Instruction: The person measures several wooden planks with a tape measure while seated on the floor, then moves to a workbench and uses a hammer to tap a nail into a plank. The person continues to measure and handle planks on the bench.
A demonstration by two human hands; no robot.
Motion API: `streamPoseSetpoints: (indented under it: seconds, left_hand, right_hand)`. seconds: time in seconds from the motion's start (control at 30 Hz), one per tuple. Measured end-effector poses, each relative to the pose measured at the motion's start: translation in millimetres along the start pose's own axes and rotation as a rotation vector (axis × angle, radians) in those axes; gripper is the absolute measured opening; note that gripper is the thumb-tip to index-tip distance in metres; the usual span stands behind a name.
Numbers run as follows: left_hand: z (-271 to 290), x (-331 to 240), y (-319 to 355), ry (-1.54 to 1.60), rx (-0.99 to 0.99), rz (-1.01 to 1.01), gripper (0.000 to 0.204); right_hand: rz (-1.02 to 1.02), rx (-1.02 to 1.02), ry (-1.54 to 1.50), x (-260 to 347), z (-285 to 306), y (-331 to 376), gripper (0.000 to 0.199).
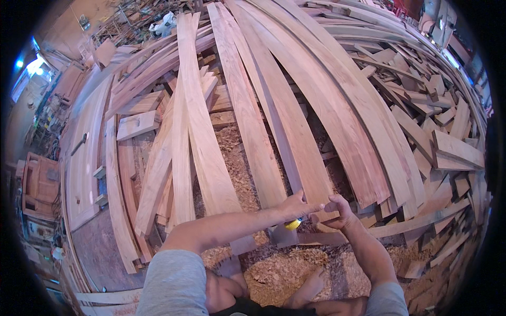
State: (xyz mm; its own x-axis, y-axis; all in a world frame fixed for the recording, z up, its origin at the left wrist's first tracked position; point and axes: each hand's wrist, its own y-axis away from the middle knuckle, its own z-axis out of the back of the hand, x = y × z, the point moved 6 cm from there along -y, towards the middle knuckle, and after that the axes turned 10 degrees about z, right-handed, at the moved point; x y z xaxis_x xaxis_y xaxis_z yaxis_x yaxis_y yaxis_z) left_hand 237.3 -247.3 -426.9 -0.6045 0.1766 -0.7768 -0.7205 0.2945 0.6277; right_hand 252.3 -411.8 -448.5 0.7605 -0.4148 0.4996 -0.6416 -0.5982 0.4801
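My left hand reaches across to the near end of a long wooden plank, its index finger stretched over the wood. Beneath that palm shows a small rounded yellow object, mostly hidden by the hand; its kind is not clear. At the right corner of the same plank end, my right hand curls its thumb and fingers round the edge. The two hands are close together but apart. My bare feet and lower legs rest among wood shavings below the arms.
Long planks fan out ahead, side by side and partly overlapping. A heap of short offcuts lies to the right. On the left, a dark-handled tool rests on a panelled door. A white bag sits far back.
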Motion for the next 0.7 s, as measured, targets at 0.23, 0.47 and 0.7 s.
streamPoseSetpoints:
  seconds: [0.23, 0.47, 0.7]
  left_hand:
    - [2.1, -8.1, 7.8, -0.027, 0.054, 0.018, 0.117]
    - [0.0, -5.9, 9.3, -0.09, 0.065, 0.017, 0.115]
    - [7.4, 8.5, 5.8, -0.175, 0.106, 0.047, 0.105]
  right_hand:
    - [-0.009, 0.102, 0.038, 1.7, -10.9, 2.4, 0.074]
    - [-0.035, 0.154, 0.002, -5.6, -11.0, -2.5, 0.075]
    - [-0.007, 0.188, -0.037, -9.7, -13.1, -3.9, 0.072]
